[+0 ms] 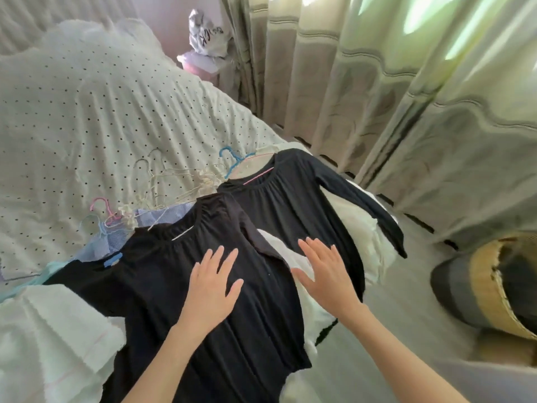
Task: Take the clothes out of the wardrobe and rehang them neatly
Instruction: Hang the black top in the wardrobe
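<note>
The left hand [213, 282] lies flat, fingers straight and spread, on the chest of the near black long-sleeved top [162, 286] spread on the dotted white bed cover [87, 112]; its grip holds nothing. The right hand [325, 270], equally flat and open, rests at that top's right edge over white fabric, beside a second black top on a pink wire hanger [290, 199], near the bed's right edge by the beige curtains [377, 82]

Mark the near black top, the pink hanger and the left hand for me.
near black top [162, 274]: head view, on its chest.
pink hanger [101, 203]: head view, on its hook.
left hand [213, 282]: head view, on its back.
</note>
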The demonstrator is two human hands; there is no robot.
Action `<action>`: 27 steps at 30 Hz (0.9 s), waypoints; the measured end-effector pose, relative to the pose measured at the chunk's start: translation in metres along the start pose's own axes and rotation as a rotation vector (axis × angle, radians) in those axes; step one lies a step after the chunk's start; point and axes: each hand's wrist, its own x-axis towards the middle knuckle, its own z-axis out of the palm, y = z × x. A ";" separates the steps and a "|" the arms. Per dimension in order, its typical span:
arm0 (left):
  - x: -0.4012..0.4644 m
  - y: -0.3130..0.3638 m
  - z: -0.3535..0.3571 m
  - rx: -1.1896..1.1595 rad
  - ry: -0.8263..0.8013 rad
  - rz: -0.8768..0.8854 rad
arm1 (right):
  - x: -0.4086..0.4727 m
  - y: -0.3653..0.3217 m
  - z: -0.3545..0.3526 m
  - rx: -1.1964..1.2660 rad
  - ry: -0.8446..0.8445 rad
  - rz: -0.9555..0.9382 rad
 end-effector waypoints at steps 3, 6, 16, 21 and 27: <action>0.004 0.050 0.004 0.017 -0.031 0.167 | -0.051 0.026 -0.027 -0.045 0.035 0.122; 0.005 0.111 0.013 0.020 -0.019 0.363 | -0.106 0.058 -0.058 -0.058 0.105 0.249; -0.044 0.337 0.075 -0.031 -0.067 0.776 | -0.300 0.167 -0.137 -0.108 0.319 0.681; -0.076 0.429 0.123 -0.021 -0.185 0.886 | -0.389 0.224 -0.189 -0.165 0.388 0.793; -0.117 0.531 0.161 -0.005 -0.225 1.112 | -0.493 0.265 -0.220 -0.208 0.447 0.988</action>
